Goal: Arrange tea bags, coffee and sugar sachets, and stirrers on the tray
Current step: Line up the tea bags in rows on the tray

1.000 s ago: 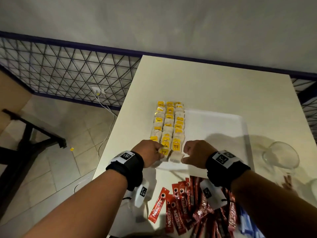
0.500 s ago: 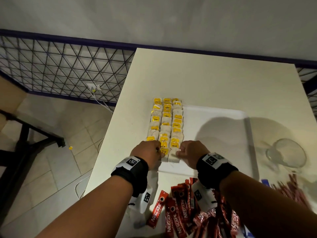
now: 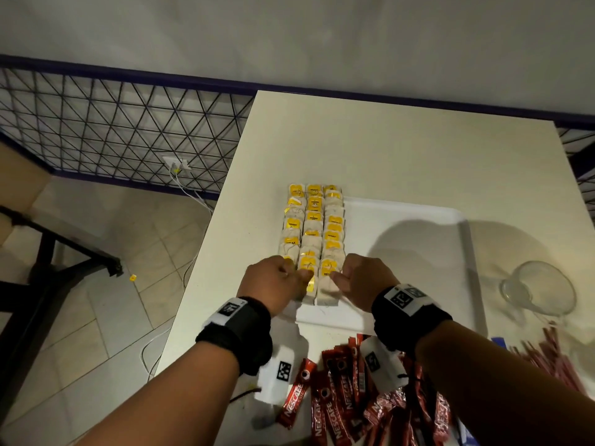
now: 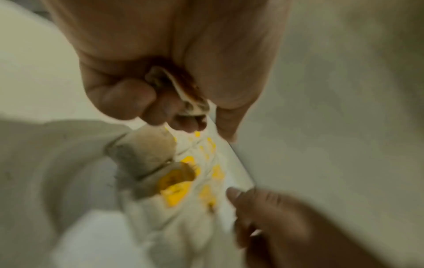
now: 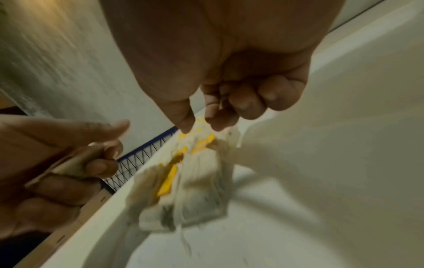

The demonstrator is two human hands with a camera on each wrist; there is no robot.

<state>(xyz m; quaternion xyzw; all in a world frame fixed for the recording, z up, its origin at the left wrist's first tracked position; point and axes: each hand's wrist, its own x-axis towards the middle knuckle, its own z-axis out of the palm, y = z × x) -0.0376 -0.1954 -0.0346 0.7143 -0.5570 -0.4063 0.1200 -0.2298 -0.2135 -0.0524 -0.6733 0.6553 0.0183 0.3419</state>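
A white tray (image 3: 405, 252) lies on the cream table. Three columns of yellow-tagged tea bags (image 3: 314, 233) fill its left side. Both hands work at the near end of these columns. My left hand (image 3: 273, 281) has its fingers curled round a beige tea bag (image 4: 190, 101), which also shows in the right wrist view (image 5: 78, 161). My right hand (image 3: 363, 278) pinches the top of the nearest tea bag (image 5: 199, 177) between thumb and forefinger (image 5: 220, 121). Red coffee sachets (image 3: 338, 397) lie heaped under my wrists.
A clear glass cup (image 3: 537, 288) stands right of the tray, with red stirrers (image 3: 553, 355) and a blue sachet (image 3: 499, 342) in front of it. The table's left edge (image 3: 206, 252) drops to a tiled floor. A wire mesh fence (image 3: 112, 130) runs behind.
Both hands have stayed at the near end of the tea bag columns, the right hand edging slightly left. The head view has shifted a little.
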